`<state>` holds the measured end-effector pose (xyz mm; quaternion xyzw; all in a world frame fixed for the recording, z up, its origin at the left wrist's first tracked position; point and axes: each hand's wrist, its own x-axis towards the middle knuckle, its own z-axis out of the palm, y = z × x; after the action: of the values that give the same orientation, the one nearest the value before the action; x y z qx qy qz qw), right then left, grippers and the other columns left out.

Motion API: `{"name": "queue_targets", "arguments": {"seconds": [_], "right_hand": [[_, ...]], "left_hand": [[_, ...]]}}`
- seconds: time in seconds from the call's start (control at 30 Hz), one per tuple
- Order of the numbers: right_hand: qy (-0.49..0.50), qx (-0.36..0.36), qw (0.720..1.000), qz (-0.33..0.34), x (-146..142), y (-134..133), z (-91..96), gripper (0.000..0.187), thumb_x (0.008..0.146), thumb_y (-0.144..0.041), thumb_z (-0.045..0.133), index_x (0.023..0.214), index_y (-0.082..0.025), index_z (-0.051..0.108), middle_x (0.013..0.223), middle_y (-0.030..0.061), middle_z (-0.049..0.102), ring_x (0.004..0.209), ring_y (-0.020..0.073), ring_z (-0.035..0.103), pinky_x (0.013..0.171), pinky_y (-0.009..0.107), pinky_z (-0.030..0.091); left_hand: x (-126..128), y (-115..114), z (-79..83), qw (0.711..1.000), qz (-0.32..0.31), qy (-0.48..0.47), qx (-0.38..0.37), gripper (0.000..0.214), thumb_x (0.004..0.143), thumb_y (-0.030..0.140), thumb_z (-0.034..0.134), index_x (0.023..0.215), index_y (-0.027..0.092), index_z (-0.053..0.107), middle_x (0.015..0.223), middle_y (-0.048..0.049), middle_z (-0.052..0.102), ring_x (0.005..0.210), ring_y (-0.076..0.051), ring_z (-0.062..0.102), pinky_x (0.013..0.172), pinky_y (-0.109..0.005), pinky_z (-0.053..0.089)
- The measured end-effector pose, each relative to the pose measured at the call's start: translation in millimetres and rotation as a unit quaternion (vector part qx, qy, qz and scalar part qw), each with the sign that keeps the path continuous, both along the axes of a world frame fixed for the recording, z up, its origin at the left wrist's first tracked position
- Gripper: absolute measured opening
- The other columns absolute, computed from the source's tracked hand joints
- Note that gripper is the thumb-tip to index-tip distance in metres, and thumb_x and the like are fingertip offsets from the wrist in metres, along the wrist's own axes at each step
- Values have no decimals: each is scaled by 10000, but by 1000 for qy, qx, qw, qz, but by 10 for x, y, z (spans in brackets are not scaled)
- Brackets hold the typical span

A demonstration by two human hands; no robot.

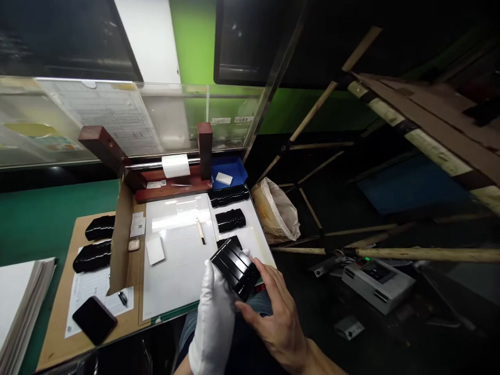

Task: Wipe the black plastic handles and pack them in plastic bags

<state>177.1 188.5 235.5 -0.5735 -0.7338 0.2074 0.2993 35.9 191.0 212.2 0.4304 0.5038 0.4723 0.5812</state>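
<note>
A glossy black ribbed plastic part (233,264) is held up over the front right corner of the white board. My left hand (214,319), in a white glove, is closed around its underside and left edge. My bare right hand (278,304) grips the right end, thumb at the lower corner and fingers along the side. Part of the left fingers is hidden behind the piece. Similar black parts (230,220) lie in a column just beyond, and two more black parts (94,256) rest at the left behind a cardboard divider (120,237).
A utility knife (200,231) and a white pad (155,251) lie on the white board (179,281). Behind are a wooden roll holder (174,191) and a blue tray (238,169). A phone (94,320) sits front left. A paper sack (275,211) and pipe racking (414,254) stand right.
</note>
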Motion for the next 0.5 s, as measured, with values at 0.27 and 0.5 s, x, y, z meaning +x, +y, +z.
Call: {"name": "queue_targets", "arguments": {"seconds": [0.27,0.5], "right_hand": [[9,-63,994,-86,291,101,-377,620,885,-416,679,1439,-246,460,1316,68,635,1210,247,608,1028,383,529],[-31,-105,973,-204,1027,389,-2056,519,932,-479,637,1331,-162,547,1202,126,662,1113,290,643,954,521,537]], "left_hand": [[203,181,-344,992,-27,-43,-114,752,914,765,342,1395,254,613,1549,-32,480,1520,-323,255,1280,-507,53],[227,412,-1359,950,15,40,-309,726,963,622,391,1487,119,404,1572,-194,422,1460,-316,395,1219,-439,312]]}}
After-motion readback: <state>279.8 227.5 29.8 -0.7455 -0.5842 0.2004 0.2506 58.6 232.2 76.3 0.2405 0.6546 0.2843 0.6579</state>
